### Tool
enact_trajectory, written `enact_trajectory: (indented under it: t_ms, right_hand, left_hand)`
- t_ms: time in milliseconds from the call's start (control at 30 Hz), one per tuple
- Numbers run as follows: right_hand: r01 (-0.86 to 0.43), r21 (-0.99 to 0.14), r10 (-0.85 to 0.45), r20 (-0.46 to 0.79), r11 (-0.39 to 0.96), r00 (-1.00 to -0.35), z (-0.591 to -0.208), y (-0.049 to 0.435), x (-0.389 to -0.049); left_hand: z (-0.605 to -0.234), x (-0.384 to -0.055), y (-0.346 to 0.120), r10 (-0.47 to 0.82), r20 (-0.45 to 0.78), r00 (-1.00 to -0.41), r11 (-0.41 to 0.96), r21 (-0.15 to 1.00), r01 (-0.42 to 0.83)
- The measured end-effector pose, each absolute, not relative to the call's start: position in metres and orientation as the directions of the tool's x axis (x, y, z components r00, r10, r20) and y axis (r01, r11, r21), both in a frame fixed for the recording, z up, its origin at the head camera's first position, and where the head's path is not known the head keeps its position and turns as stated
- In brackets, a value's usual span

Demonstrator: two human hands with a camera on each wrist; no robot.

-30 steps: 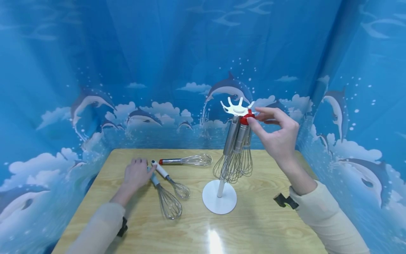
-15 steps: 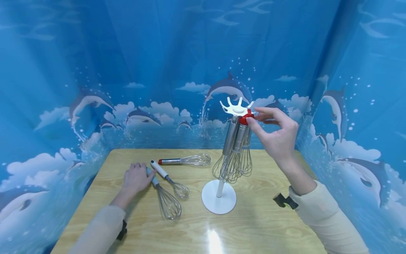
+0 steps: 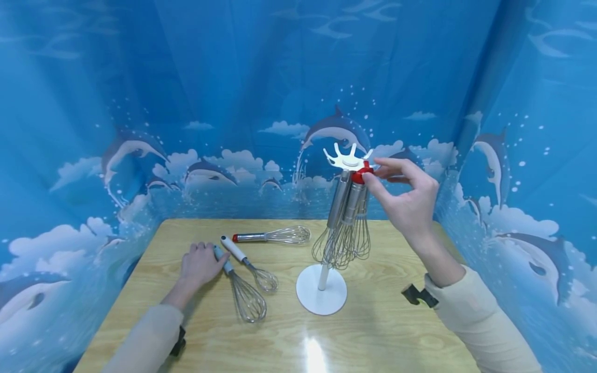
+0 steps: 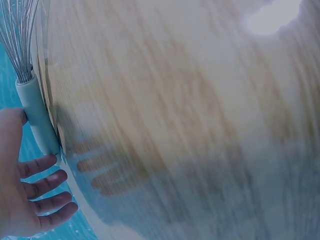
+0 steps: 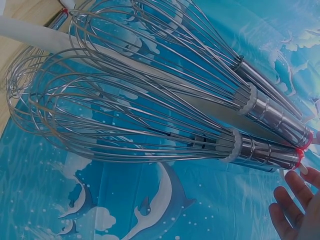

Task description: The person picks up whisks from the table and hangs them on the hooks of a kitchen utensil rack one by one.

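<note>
My right hand (image 3: 410, 194) pinches the red end (image 3: 361, 173) of a steel-handled whisk (image 3: 353, 203) at the prongs of a white stand (image 3: 346, 159). That whisk and other metal whisks hang there; the right wrist view shows their wire loops (image 5: 120, 95) side by side and fingers (image 5: 287, 205) near the red ends. On the table, my left hand (image 3: 200, 264) rests with relaxed fingers beside a whisk with a grey-blue handle (image 3: 224, 259), its thumb touching the handle. In the left wrist view the fingers (image 4: 45, 185) are spread below that handle (image 4: 37, 117).
A white-handled whisk (image 3: 234, 248) lies just right of the grey-blue one. Behind it is a whisk with a red end (image 3: 280, 235). The stand's round white base (image 3: 322, 300) sits mid-table. A blue dolphin-print curtain (image 3: 261, 129) surrounds the wooden table (image 3: 382, 321).
My left hand has drawn slightly back toward me, its thumb away from the white-handled whisk. The right hand stays at the red end, and the hanging whisks look unchanged.
</note>
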State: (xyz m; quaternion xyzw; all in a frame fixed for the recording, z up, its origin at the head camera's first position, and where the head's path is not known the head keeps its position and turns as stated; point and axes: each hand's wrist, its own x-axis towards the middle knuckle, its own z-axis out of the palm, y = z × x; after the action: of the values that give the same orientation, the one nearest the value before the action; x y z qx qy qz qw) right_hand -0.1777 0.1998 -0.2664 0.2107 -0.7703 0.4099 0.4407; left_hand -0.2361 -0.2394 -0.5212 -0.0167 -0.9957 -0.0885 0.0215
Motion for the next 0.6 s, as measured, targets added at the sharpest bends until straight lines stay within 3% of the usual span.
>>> enact_trajectory:
  t_ms: [600]
  right_hand:
    - [-0.699,-0.444,0.036,0.856,0.560,-0.515,-0.2665,0.2000,-0.1782]
  left_hand:
    - [-0.5211,-0.2379,-0.2453,0.024,0.003,-1.000,0.980,0.196,0.024]
